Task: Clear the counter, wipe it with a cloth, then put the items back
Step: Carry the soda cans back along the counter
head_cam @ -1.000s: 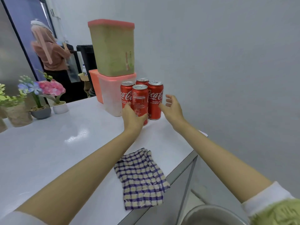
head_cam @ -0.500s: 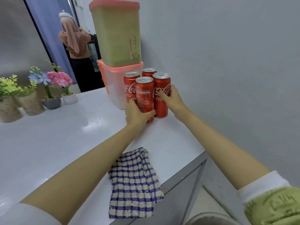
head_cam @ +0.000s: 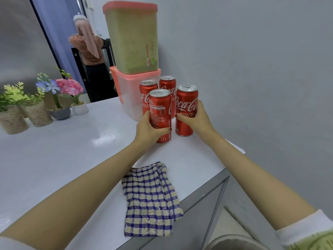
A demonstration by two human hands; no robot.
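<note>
Several red cola cans stand near the wall on the white counter (head_cam: pixel 63 156). My left hand (head_cam: pixel 150 129) is wrapped around the front can (head_cam: pixel 160 109). My right hand (head_cam: pixel 195 118) grips the right-hand can (head_cam: pixel 186 103). Two more cans (head_cam: pixel 168 87) stand behind them, untouched. A blue-and-cream checked cloth (head_cam: pixel 149 201) lies crumpled at the counter's near edge, under my left forearm. Behind the cans a clear tub with a pink lid (head_cam: pixel 129 98) carries a tall container of green grains (head_cam: pixel 133 38).
Small potted artificial plants (head_cam: pixel 41 101) line the counter's far left. A person (head_cam: pixel 88 51) stands in the doorway beyond. The grey wall (head_cam: pixel 252 69) runs close along the right. The counter's end (head_cam: pixel 221 172) drops off at the right, with a round metal rim (head_cam: pixel 234 242) below.
Both hands have closed on their cans; the right hand went from reaching to gripping. The two front cans now stand a little nearer to me, apart from the rear pair.
</note>
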